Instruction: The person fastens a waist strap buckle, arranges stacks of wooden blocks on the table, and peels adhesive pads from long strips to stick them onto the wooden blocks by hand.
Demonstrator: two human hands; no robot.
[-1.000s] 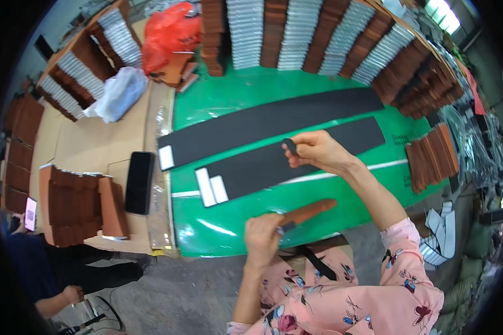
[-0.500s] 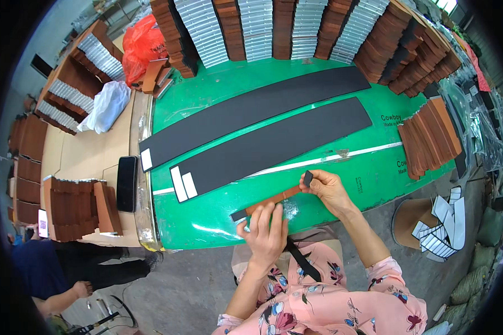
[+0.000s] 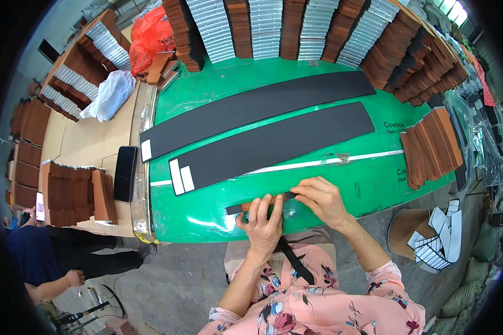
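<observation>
A narrow brown strip lies on the green table top near its front edge, with a black pad at its left end. My left hand holds it down, fingers over the strip and thumb near its left part. At the strip's right end my right hand pinches a small black piece between thumb and fingers. The piece appears to touch the strip; the exact contact is hidden by the fingers. Beyond both hands are a shorter black panel with white end patches and a longer one.
Stacks of brown and silver strips line the far edge. Brown pieces stand at right, more at left beside a phone. A bin with white scraps is lower right. Another person is at lower left.
My right hand has brought the small black piece down and left, from above the strip to its right end. My left hand still presses the strip. The whole view has shifted slightly.
</observation>
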